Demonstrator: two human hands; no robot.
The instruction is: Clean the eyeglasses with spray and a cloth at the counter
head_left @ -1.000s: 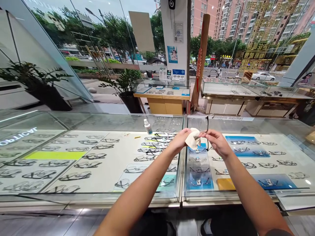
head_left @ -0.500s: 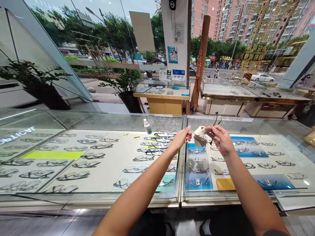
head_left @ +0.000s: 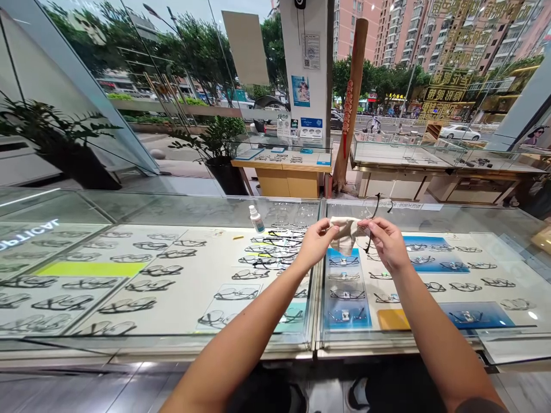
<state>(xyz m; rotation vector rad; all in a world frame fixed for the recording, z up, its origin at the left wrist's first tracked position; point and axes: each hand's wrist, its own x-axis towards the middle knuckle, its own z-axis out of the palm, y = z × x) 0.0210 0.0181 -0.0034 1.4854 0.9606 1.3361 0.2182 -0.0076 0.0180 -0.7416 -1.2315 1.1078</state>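
Both hands are raised over a glass display counter. My left hand pinches one corner of a small cream cloth. My right hand is closed on a pair of black-framed glasses and on the cloth's other side. The cloth hangs stretched between the two hands. The glasses stick up above my right fingers, with one temple hanging down by the thumb.
A small white spray bottle stands on the counter left of my hands. Several rows of glasses lie under the glass on white, blue and yellow mats. Further display cases, potted plants and a street window lie beyond.
Both hands rose and moved away from me over the counter. The cloth, bunched at first, now spreads between the hands, and the glasses have turned in my right hand.
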